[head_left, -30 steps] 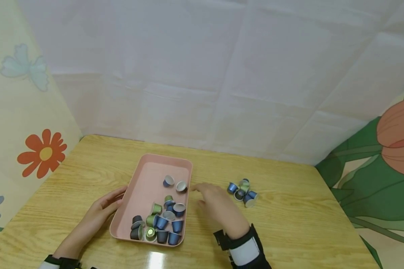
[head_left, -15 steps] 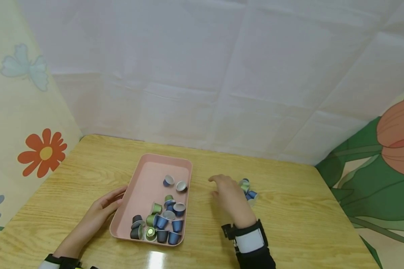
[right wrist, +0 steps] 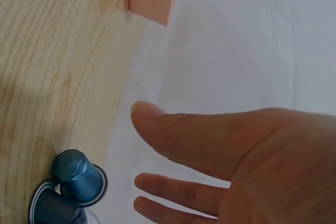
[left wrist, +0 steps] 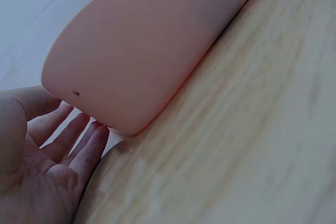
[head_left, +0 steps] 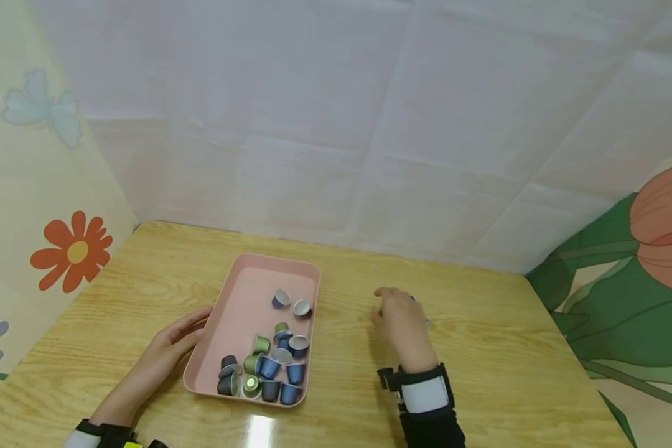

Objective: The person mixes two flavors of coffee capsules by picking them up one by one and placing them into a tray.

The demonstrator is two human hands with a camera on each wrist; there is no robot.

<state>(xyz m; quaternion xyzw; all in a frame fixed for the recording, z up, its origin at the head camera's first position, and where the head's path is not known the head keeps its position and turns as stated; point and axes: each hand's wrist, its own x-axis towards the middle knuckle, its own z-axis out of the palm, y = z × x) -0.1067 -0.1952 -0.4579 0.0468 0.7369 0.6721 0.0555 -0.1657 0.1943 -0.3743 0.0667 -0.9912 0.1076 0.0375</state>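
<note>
A pink tray (head_left: 241,305) lies left of centre in the head view, holding several coffee capsules in blue, green and black, mostly bunched at its near end. My left hand (head_left: 170,345) rests against the tray's left side with loosely extended fingers, which the left wrist view shows by the tray's outer wall (left wrist: 142,51). Over a small pile of capsules to the right hovers my right hand (head_left: 406,330), hiding most of them. In the right wrist view, its thumb and fingers are apart with nothing between them; a blue capsule (right wrist: 77,177) and a darker capsule (right wrist: 52,207) lie close by.
The wooden table (head_left: 498,348) extends around the tray and pile. A white sheet (head_left: 336,124) hangs behind its back edge. Flower-printed panels stand at the left (head_left: 11,186) and right (head_left: 666,249).
My right hand has moved rightward, from beside the tray's right edge to over the capsule pile. The left hand stays at the tray, and the tray's capsules have not moved.
</note>
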